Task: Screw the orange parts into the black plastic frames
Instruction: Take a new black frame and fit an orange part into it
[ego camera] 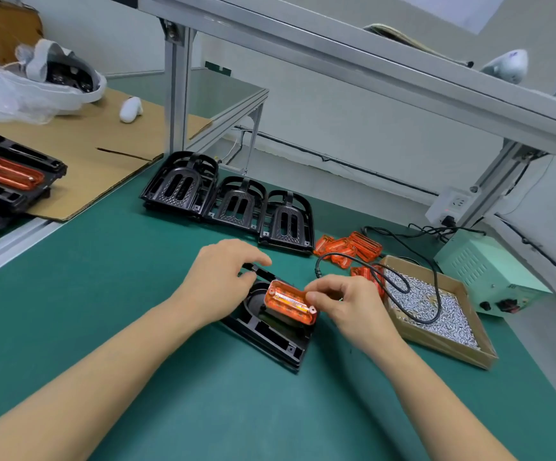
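Note:
A black plastic frame (270, 337) lies on the green mat in front of me. My left hand (218, 277) grips its far end, fingers curled over the edge. An orange part (288, 302) sits over the frame's middle, tilted. My right hand (343, 301) pinches the orange part's right side between thumb and fingers. More black frames (230, 201) stand in a row behind. A heap of loose orange parts (349, 249) lies to their right.
A shallow cardboard box of small screws (436, 311) sits at right, with a black cable (399, 277) looped over it. Beyond it is a pale green power unit (489, 274). Finished frames with orange parts (7, 178) rest on cardboard at left. Aluminium posts rise behind.

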